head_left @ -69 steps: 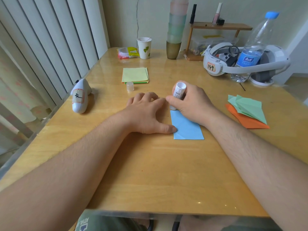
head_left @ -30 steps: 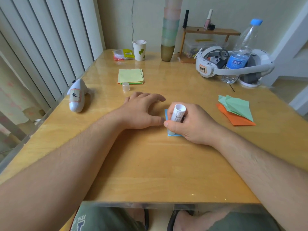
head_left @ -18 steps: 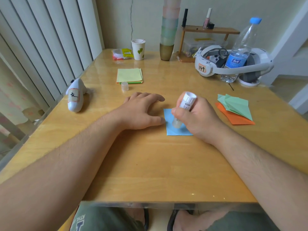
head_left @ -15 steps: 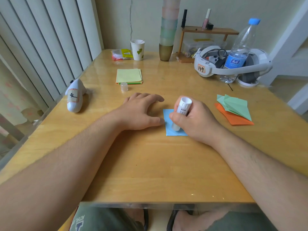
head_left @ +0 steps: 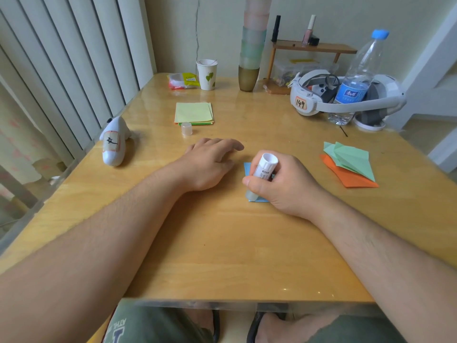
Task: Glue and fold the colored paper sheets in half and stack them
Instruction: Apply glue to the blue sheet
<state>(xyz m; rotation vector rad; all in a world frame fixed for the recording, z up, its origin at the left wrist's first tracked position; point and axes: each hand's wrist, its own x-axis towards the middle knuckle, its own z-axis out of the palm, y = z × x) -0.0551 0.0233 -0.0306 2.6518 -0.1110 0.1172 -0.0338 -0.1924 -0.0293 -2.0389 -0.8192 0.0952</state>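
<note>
At the left edge of the frame a white shark-shaped figure (head_left: 113, 142) lay on the wooden counter (head_left: 222, 243). Right of it, in the upper middle, sat a stack of unfolded colored sheets (head_left: 194, 113), pale yellow on top, with the clear glue cap (head_left: 186, 128) just in front of it.

At mid-frame the left hand (head_left: 210, 164) rested palm-down on the counter, its fingers (head_left: 230, 144) relaxed and nearly straight, gripping nothing. Its thumb side lay just beside the left edge of the blue sheet (head_left: 247, 168); whether it touched the paper could not be told.

Immediately to the right, the right hand (head_left: 279, 184) had its fingers (head_left: 249, 181) curled around the glue stick (head_left: 263, 173), which tilted with its butt end up and away and its glue tip down on the near left corner of the blue sheet. That hand covered most of the sheet, so only a strip along the left edge and the near corner showed; its long axis appeared to run away from the person.

The blue sheet lay directly under the right hand, so gluing looked under way and folding was not yet done. The left hand was nearer the exposed edge and seemed better placed to steady or lift it.

At the right of the frame a folded green sheet (head_left: 351, 159) lay on a folded orange sheet (head_left: 356, 179), well apart from both hands.
</note>
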